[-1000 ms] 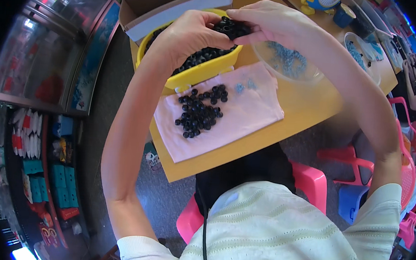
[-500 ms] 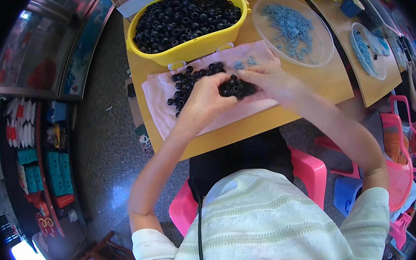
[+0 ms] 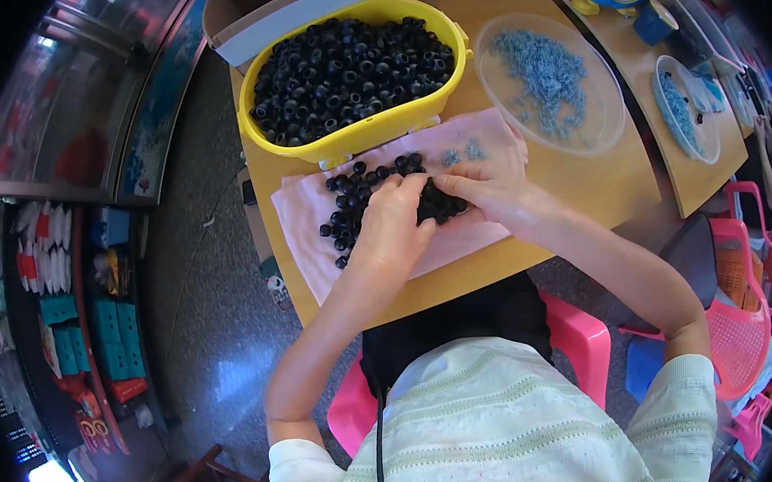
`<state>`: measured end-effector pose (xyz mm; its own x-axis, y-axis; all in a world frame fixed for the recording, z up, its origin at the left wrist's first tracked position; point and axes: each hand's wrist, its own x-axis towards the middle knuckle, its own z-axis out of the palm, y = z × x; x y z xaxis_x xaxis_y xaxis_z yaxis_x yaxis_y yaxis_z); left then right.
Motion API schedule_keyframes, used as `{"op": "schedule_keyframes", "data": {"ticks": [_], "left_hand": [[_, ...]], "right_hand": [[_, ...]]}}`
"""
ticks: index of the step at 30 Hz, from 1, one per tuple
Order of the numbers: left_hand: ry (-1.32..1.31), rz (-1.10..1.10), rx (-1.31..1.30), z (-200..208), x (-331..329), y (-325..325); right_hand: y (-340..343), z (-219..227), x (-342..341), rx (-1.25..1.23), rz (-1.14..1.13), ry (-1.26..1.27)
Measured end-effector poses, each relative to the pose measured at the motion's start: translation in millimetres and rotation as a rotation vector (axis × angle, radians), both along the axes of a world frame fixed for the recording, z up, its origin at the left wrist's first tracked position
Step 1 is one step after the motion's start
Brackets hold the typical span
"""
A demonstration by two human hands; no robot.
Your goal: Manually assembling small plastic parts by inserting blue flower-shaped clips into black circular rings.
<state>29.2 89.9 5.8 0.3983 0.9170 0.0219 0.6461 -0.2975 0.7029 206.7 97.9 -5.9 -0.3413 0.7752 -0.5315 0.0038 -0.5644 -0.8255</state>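
Both my hands work close together above a pink cloth (image 3: 309, 244) strewn with small black ring-shaped pieces (image 3: 345, 203). My left hand (image 3: 393, 228) is closed, its fingertips bent over the black pieces; what they grip is hidden. From the other side comes my right hand (image 3: 498, 198), also closed, thumb and forefinger meeting by the left fingertips. Whatever is between them is too small to make out. A dark cluster of the pieces (image 3: 446, 209) lies beneath the fingers. Beyond the right hand are two small heaps of light-blue bits (image 3: 463, 154) on the cloth.
Behind the cloth stands a yellow tub (image 3: 358, 132) full of black pieces, in front of a cardboard box (image 3: 269, 1). A clear round tray (image 3: 606, 113) of blue bits sits on the wooden table (image 3: 632, 170). Another tray (image 3: 704, 144) lies on the adjoining table. Pink chairs (image 3: 741, 341) stand at right.
The whole view has shifted, so the table sits lower and slightly right. My left fingers have drawn up closer to the right fingertips, narrowing the gap between the hands.
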Motion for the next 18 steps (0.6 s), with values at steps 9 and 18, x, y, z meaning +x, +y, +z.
{"op": "schedule_keyframes", "data": {"ticks": [9,18], "left_hand": [[0.046,-0.001,0.02,3,1,1],[0.059,-0.005,0.039,1,2,-3]], "right_hand": [[7,30,-4,-0.054,0.122,-0.072],[5,39,-2,-0.037,0.157,-0.133]]}}
